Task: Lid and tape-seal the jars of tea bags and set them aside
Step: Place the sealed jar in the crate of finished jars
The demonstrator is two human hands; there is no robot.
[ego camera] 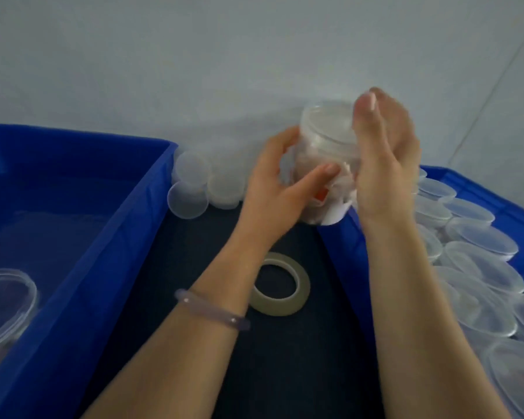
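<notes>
**A:** Where could this go wrong, starting with the big things?

**B:** The empty-looking blue plastic crate on the left [109,225] and the blue plastic crate on the right [472,182] leave only a strip of dark table [285,358] between them. The clear round plastic jar of tea bags [321,152] is held up over the far end of that strip, near the wall and at the right crate's corner. If it slipped, I think it would hit the crate rim or the packed rows of clear plastic containers [481,240] inside.

**A:** How secure is the hold?

**B:** The left hand [273,182] wraps the jar's left side, thumb across the front. The right hand [384,164] lies against the right side, fingers nearly straight, thumb up at the top rim. It presses rather than clasps, so a twist could let the smooth wall slide. The blur hides whether a lid sits square, and a crooked one would spoil the seal.

**A:** Smaller things?

**B:** The beige tape roll [301,294] lies flat under the left forearm, which could nudge it. The loose translucent round lids [191,170] lean by the wall and could roll.

**A:** Any writing?

**B:** None legible, only an orange patch [321,195] inside the jar.
</notes>
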